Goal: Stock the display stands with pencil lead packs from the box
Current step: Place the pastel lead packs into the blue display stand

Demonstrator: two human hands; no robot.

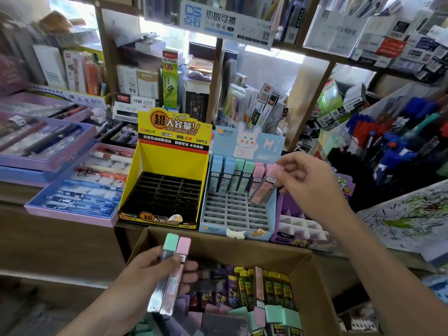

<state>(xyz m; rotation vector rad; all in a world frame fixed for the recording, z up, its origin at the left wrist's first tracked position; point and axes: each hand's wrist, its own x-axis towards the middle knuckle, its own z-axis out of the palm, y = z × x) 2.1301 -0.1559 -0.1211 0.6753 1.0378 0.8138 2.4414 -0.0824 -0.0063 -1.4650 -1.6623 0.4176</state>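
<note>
Right-hand fingertips [287, 167] are pinched on the cap of a pink pack [263, 190] so its foot, below them, is steered into the blue stand [218, 230]; two spares [169, 246] are gripped by the left hand [150, 267].

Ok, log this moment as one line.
right hand: pinches pink pack at blue stand | left hand: holds two packs above box
</note>
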